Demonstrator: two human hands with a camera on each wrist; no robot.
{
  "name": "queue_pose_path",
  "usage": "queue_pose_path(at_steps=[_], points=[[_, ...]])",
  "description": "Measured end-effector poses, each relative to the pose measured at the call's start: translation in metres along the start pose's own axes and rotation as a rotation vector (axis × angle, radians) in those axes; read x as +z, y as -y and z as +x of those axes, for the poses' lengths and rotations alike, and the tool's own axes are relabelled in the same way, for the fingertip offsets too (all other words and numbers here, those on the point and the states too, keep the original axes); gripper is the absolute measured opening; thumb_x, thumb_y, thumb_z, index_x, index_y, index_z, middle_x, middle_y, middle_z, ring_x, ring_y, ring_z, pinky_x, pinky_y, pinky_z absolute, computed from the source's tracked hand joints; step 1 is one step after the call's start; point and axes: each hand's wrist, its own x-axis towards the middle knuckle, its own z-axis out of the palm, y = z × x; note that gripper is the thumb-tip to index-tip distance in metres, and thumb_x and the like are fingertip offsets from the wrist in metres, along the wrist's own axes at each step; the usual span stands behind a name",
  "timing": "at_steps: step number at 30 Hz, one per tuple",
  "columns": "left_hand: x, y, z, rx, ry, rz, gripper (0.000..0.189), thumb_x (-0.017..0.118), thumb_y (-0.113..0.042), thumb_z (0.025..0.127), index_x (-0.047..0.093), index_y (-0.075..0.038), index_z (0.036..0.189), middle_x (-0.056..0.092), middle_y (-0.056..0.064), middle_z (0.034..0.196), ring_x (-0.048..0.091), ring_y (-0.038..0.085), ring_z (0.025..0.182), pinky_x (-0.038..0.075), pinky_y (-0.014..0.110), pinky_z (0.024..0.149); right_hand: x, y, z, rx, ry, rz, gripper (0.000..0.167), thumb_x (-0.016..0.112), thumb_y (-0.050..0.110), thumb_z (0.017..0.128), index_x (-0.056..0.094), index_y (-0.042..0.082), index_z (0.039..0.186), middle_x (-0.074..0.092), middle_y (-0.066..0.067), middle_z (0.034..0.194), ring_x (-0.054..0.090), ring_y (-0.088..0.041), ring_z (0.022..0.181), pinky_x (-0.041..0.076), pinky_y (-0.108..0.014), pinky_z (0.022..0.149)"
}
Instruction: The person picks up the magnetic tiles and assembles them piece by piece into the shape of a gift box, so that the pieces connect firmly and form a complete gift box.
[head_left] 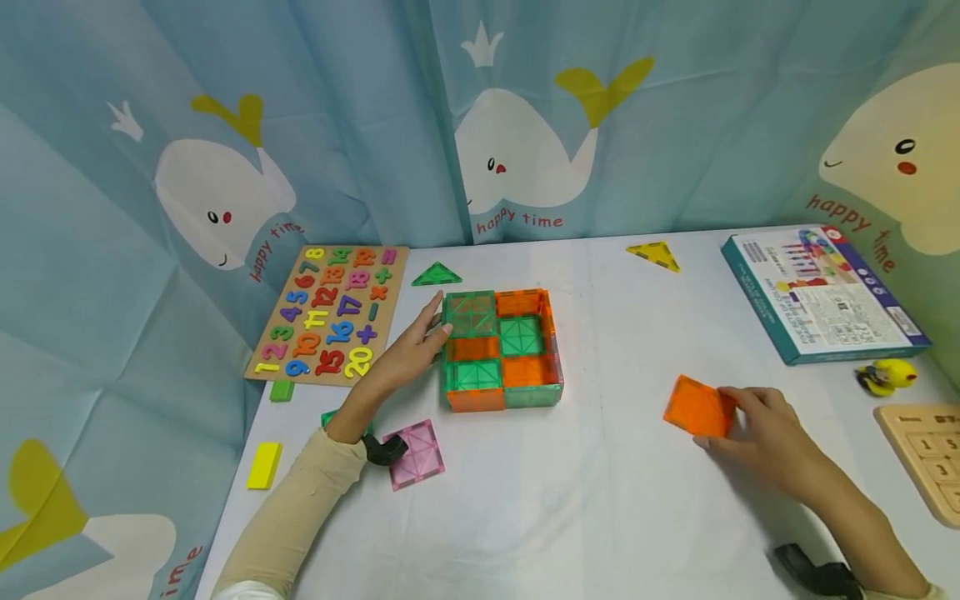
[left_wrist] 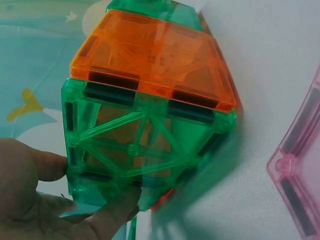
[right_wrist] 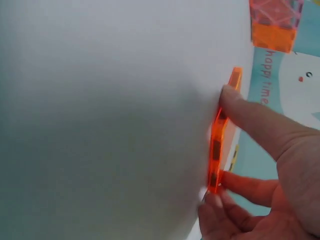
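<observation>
A low open box of magnetic tiles [head_left: 525, 371] has green and orange squares for its floor and walls. One green square tile [head_left: 471, 314] covers its back left corner. My left hand [head_left: 405, 354] lies along the box's left side, its fingers at the wall and the thumb by the green tile's edge. Up close, the left wrist view shows those fingers [left_wrist: 117, 212] touching a green wall tile [left_wrist: 135, 145]. Well to the right, my right hand [head_left: 772, 437] pinches an orange square tile [head_left: 697, 407] by its edges, between thumb and fingers. That tile [right_wrist: 216, 145] appears edge-on in the right wrist view.
A pink square tile [head_left: 417, 454] lies in front of the box, near my left wrist. Behind are a green triangle [head_left: 437, 274], a yellow triangle [head_left: 655, 256] and a number board [head_left: 322, 312]. A boxed set [head_left: 825, 292], yellow toy [head_left: 888, 377] and wooden board [head_left: 926, 454] stand right.
</observation>
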Motion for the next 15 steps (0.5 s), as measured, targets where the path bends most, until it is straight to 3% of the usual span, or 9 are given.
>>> queue_pose_path(at_steps=[3,8,15], points=[[0.000,0.000,0.001,0.036,-0.008,0.013,0.069,0.040,-0.031,0.116,-0.001,-0.031,0.171,0.004,0.010,0.178,0.014,0.035,0.163,0.030,0.057,0.126,-0.006,0.001,0.017,-0.057,0.021,-0.010,0.083,0.088,0.025,0.087,0.045,-0.018,0.144,0.038,-0.044,0.135,0.041,-0.057,0.115,0.046,-0.077,0.094],[0.000,0.000,0.004,0.063,-0.045,0.114,0.065,0.041,-0.034,0.116,0.005,-0.037,0.171,0.009,0.002,0.178,0.023,0.034,0.160,0.027,0.057,0.128,-0.015,0.011,0.052,-0.160,0.046,-0.007,0.080,0.087,0.026,0.089,0.048,-0.016,0.144,0.043,-0.041,0.136,0.048,-0.051,0.114,0.049,-0.072,0.097],[0.000,0.000,0.004,0.056,-0.055,0.159,0.063,0.042,-0.037,0.115,0.011,-0.039,0.170,0.015,0.002,0.177,0.030,0.034,0.158,0.029,0.059,0.126,-0.033,0.051,0.105,-0.308,0.059,0.024,0.070,0.085,0.022,0.092,0.052,-0.006,0.148,0.048,-0.029,0.138,0.053,-0.044,0.119,0.051,-0.065,0.102]])
